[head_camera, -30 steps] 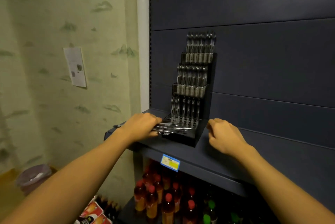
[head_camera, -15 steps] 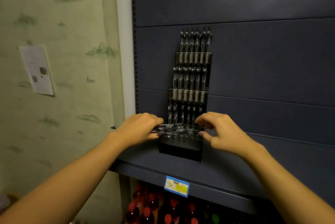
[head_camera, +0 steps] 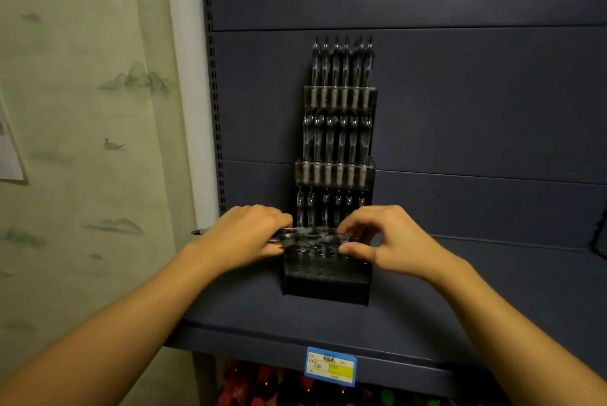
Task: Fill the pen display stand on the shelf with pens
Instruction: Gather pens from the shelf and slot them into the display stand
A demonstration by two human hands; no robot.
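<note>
Two bare forearms rise from the bottom corners of the frame toward a dark blue metal shelf (head_camera: pixel 249 313), whose front edge carries a blue-and-yellow price label (head_camera: pixel 330 366) at lower centre; below it, red-capped bottles (head_camera: pixel 262 386) are cut off by the frame's bottom edge and lost in shadow. At mid-frame the left hand (head_camera: pixel 243 238) grips a horizontal bundle of dark pens with clear barrels (head_camera: pixel 308 238), fingers curled over them, the bundle lying across the top of the lowest tier of a black stepped plastic pen display stand (head_camera: pixel 328 280). One pen end pokes out left of that hand, toward the shelf upright. The right hand (head_camera: pixel 391 241), just right of the bundle, pinches at its near end with curled fingers and thumb; which pen it has hold of is hard to make out amid the glare. The lowest tier's holes look mostly unfilled, though the hands hide its upper edge. Behind, in the centre of the frame, three higher rows of upright pens (head_camera: pixel 338 142) stand in the stand's tiers against the dark blue back panel (head_camera: pixel 476 110). At left, pale green wallpaper with painted hills (head_camera: pixel 82 110) and the corner of a white paper sheet (head_camera: pixel 10 159), cut by the frame edge.
</note>
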